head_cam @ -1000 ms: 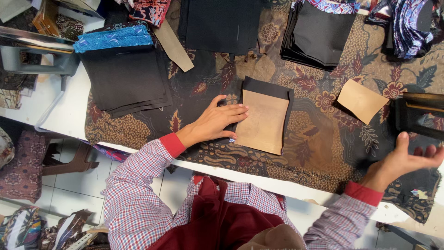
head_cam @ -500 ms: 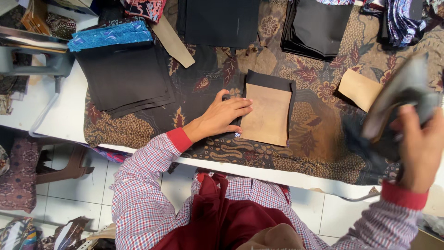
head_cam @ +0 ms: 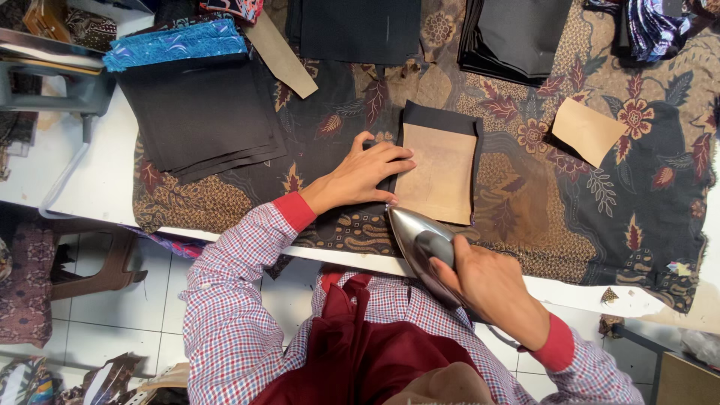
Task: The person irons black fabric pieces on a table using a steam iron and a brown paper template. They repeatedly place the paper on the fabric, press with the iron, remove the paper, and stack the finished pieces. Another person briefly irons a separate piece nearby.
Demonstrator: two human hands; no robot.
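A brown paper template [head_cam: 441,173] lies on a black fabric piece [head_cam: 442,117] in the middle of the batik-covered table [head_cam: 570,217]. My left hand [head_cam: 364,176] lies flat on the left edge of the template and fabric, pressing them down. My right hand [head_cam: 487,289] grips the handle of a clothes iron [head_cam: 421,244], held tilted at the near edge of the table just below the template, its shiny soleplate facing left.
A stack of black fabric squares [head_cam: 199,116] topped by blue patterned cloth [head_cam: 176,45] sits at the left. More black stacks [head_cam: 517,34] and a black piece [head_cam: 356,30] lie at the back. A second brown template [head_cam: 589,131] rests at the right. A chair [head_cam: 105,262] stands below left.
My right hand has picked the iron up from the right side of the table and carried it left to the near edge below the template. The left hand has stayed on the template.
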